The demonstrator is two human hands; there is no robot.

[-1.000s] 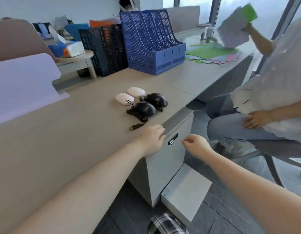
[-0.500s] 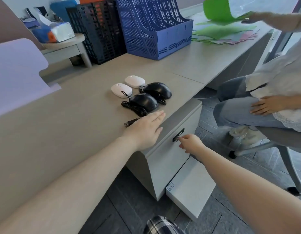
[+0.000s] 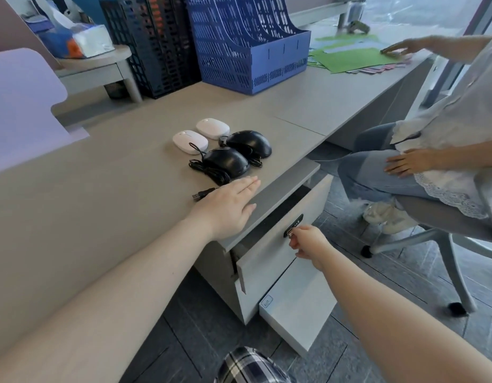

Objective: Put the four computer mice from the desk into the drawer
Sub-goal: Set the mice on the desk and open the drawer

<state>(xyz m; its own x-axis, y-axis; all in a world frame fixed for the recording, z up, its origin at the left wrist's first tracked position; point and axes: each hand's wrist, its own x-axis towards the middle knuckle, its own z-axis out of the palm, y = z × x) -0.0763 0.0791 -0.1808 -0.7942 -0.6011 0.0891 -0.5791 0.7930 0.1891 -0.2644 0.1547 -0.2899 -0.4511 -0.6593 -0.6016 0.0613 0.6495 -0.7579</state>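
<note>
Two white mice (image 3: 190, 141) (image 3: 212, 128) and two black corded mice (image 3: 226, 161) (image 3: 249, 143) lie together on the grey desk (image 3: 101, 172) near its front edge. A USB plug (image 3: 202, 194) trails toward me. My left hand (image 3: 228, 207) rests flat on the desk edge just in front of the mice, fingers together, holding nothing. Below it the drawer (image 3: 269, 261) stands pulled out a little, with a dark gap at its top. My right hand (image 3: 308, 244) pinches the drawer's black handle (image 3: 293, 226).
A blue file rack (image 3: 247, 42) and a black one (image 3: 153, 45) stand at the back of the desk. Green and pink papers (image 3: 355, 59) lie far right. A seated person (image 3: 432, 150) on a chair is close on the right. A lower drawer (image 3: 297, 308) sticks out near the floor.
My right hand reached the handle and pulled the drawer partly out. My left hand stayed flat on the desk edge. The seated person laid the green paper down.
</note>
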